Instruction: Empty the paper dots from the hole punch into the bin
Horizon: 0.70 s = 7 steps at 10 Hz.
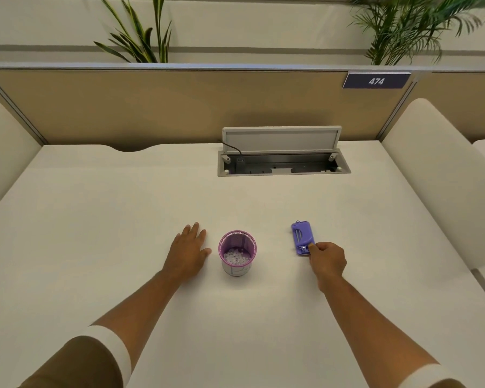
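Observation:
A small purple mesh bin (237, 252) stands upright on the white desk (123, 219), with white paper dots (236, 258) lying at its bottom. My left hand (189, 252) rests flat on the desk just left of the bin, fingers spread, holding nothing. A purple hole punch (303, 238) lies flat on the desk to the right of the bin. My right hand (326, 260) is at the punch's near end, fingers curled, with thumb and fingertips pinching its near right corner.
An open cable box (283, 163) with a raised grey lid and a black cable is set into the desk behind the punch. A tan partition with a sign reading 474 (375, 80) closes the back. Cream seat cushions flank both sides.

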### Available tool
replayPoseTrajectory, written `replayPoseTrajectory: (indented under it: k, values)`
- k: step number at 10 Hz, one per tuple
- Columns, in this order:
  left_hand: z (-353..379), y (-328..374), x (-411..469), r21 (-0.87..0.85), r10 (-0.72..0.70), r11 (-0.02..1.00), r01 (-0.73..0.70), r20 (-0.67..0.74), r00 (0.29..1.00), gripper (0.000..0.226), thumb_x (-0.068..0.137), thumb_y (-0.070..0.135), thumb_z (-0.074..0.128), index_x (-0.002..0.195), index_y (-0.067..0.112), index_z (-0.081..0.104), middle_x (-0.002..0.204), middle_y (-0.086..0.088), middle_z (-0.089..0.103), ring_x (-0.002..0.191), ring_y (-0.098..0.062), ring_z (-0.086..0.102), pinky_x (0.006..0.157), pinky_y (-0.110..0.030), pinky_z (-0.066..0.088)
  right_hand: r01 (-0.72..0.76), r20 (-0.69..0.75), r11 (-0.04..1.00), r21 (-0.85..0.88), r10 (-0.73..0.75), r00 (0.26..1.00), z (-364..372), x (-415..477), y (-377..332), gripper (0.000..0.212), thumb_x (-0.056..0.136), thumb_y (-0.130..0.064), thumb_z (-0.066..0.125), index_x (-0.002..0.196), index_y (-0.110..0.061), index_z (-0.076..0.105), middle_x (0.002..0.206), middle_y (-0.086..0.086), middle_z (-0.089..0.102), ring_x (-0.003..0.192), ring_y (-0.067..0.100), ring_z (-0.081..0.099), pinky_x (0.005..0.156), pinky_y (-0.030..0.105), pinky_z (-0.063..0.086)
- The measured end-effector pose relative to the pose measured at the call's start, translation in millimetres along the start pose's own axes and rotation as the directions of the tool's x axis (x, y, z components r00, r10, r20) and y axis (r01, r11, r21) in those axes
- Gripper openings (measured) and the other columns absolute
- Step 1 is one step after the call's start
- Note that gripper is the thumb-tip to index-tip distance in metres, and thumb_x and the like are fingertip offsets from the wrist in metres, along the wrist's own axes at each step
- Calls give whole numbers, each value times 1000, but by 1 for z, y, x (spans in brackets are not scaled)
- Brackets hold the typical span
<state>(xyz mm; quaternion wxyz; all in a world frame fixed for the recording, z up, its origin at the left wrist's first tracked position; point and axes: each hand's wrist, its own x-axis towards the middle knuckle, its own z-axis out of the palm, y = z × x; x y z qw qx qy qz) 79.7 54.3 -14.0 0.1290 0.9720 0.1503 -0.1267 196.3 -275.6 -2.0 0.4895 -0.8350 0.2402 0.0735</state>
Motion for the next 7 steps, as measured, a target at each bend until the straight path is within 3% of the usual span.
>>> replayPoseTrajectory:
  k: [2, 4, 5, 6, 7]
  values:
    - [-1, 1, 0, 16, 0, 1000, 0, 4, 1000, 63, 108, 41, 45, 163, 15, 28, 177, -9, 13, 163, -30, 12, 130, -49, 17, 12, -13, 998, -54, -13, 1000, -1, 3, 0, 15, 93, -19, 71, 84, -8, 73, 80, 8, 68, 79, 30, 62, 70, 29, 42]
    - [-4, 4, -4, 33, -7, 999, 6, 24, 1000, 64, 108, 42, 42, 164, 16, 25, 177, -8, 10, 163, -29, 11, 131, -48, 16, -13, 12, 998, -58, 14, 1000, -6, 5, -1, 18, 90, -12, 66, 72, -10, 67, 74, 9, 66, 72, 31, 59, 64, 30, 44]
    - [-13, 7, -6, 60, -9, 998, 7, 39, 999, 64, 107, 43, 44, 162, 15, 28, 176, -9, 16, 162, -30, 16, 129, -47, 23, -23, 26, 988, -150, 27, 999, -10, 7, -9, 19, 89, -5, 57, 70, -7, 62, 66, 9, 60, 61, 28, 53, 54, 27, 37]
    - [-28, 12, -4, 130, -6, 992, -3, 73, 997, 58, 104, 45, 49, 153, 14, 41, 167, -11, 31, 153, -31, 31, 117, -49, 41, 7, 74, 961, -277, 15, 997, -13, 13, -19, 17, 92, -4, 56, 75, -4, 56, 65, 8, 55, 57, 24, 51, 49, 26, 34]
    - [-43, 12, 0, 211, -1, 977, -29, 140, 990, 48, 104, 42, 48, 144, 15, 49, 154, -11, 45, 142, -31, 46, 111, -48, 45, 11, 75, 968, -252, 9, 997, -19, 13, -31, 13, 88, -4, 56, 76, -2, 54, 69, 14, 58, 62, 31, 55, 58, 31, 42]
